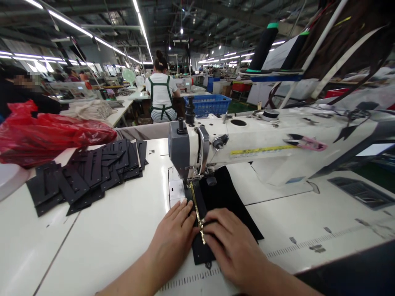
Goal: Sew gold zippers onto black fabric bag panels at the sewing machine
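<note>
A black fabric piece (230, 201) with a gold zipper (196, 205) lies under the needle of a white sewing machine (247, 142). My left hand (173, 238) lies flat with fingers stretched on the left side of the zipper, pressing the fabric. To the right of the zipper my right hand (234, 244) rests on the fabric, its fingers out and its fingertips at the zipper pull. Both hands sit just in front of the presser foot (190, 181).
A spread pile of black cut pieces (89, 172) lies on the white table (117, 230) at left, with a red plastic bag (46, 133) behind it. Pink thread snips (305, 142) rest on the machine arm. A person in a green apron (161, 96) sits farther back beside a blue basket (208, 105).
</note>
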`<action>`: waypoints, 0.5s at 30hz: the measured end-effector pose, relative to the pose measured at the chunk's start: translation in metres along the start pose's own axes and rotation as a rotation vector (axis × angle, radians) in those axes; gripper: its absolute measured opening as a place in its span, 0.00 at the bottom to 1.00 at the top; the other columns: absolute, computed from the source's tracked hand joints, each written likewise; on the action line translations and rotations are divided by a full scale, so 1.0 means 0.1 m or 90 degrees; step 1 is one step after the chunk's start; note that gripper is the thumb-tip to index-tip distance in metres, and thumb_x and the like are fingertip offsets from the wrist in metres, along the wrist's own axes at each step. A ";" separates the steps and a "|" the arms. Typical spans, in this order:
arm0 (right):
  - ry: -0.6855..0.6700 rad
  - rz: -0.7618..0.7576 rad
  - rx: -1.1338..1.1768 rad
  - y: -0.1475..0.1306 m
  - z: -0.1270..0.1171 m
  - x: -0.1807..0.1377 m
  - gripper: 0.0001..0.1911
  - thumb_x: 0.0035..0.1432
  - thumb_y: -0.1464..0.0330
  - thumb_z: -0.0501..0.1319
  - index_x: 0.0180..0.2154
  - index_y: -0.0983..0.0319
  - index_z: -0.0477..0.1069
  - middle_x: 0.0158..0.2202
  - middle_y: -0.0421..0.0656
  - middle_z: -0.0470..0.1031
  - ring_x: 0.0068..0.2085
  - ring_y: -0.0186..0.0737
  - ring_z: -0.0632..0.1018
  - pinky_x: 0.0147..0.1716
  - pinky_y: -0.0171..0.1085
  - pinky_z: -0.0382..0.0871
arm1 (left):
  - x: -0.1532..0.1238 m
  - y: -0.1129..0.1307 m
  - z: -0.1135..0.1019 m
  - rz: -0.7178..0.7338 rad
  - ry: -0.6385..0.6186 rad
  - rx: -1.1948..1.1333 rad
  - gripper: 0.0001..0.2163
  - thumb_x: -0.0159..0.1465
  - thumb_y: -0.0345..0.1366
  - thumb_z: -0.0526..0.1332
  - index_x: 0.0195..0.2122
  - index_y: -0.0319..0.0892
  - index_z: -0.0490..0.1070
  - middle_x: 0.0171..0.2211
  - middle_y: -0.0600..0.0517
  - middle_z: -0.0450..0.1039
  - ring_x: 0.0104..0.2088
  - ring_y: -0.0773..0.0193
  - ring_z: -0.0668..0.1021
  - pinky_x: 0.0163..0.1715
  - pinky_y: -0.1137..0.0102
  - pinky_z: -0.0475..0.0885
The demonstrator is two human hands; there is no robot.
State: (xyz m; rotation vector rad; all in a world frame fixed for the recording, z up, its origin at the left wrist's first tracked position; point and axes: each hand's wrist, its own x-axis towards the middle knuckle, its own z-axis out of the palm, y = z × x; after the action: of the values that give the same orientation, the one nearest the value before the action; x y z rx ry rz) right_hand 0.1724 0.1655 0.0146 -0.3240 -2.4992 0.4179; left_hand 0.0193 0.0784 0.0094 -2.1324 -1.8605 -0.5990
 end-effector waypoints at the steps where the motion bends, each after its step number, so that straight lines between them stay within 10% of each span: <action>1: -0.006 0.003 -0.021 0.06 0.02 0.05 0.14 0.59 0.73 0.49 0.42 0.67 0.69 0.46 0.53 0.71 0.47 0.46 0.71 0.47 0.48 0.68 | 0.00 0.00 0.00 -0.002 0.003 0.001 0.10 0.64 0.30 0.51 0.42 0.36 0.70 0.47 0.40 0.71 0.50 0.53 0.72 0.49 0.57 0.70; 15: -0.114 -0.046 -0.102 0.35 0.16 0.22 0.22 0.60 0.72 0.46 0.51 0.78 0.64 0.55 0.60 0.62 0.57 0.51 0.63 0.55 0.49 0.60 | 0.09 -0.09 0.03 -0.001 -0.001 -0.036 0.10 0.65 0.30 0.50 0.40 0.34 0.70 0.46 0.40 0.71 0.49 0.54 0.73 0.50 0.55 0.69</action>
State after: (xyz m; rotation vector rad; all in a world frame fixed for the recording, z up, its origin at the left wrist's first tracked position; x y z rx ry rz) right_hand 0.1498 0.2010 0.0006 -0.2670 -2.7179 0.2268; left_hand 0.0120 0.0887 0.0097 -2.1675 -1.8682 -0.6589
